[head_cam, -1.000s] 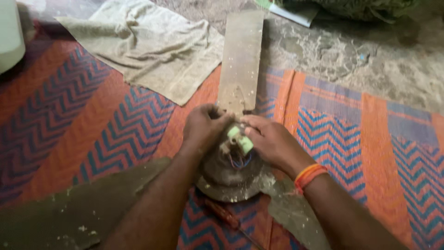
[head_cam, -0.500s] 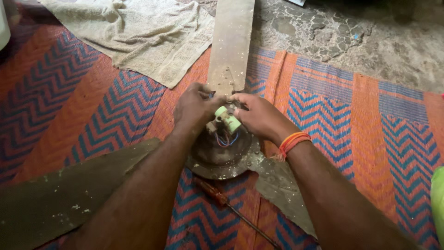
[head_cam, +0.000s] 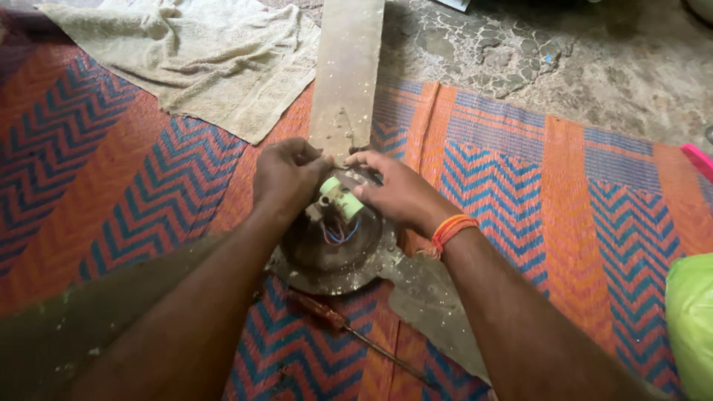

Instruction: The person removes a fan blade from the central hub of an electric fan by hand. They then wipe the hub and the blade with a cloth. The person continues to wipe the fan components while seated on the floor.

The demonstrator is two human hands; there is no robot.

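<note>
A dusty ceiling fan motor lies on a woven orange and blue mat. A pale green cylindrical part with red and blue wires sits on top of its hub. My left hand grips the far left side of the hub where a blade joins. My right hand rests on the far right side, fingers touching the blade root beside the green part. An orange thread band circles my right wrist.
Two more dirty blades reach toward me, one at left and one at right. A red-handled screwdriver lies just below the motor. A beige towel lies at back left, bare stone floor behind, a green bag at right.
The view has drifted so the fan and both hands sit lower left in frame. Both hands stay on the hub by the blade root; a green bag has come into view at right.
</note>
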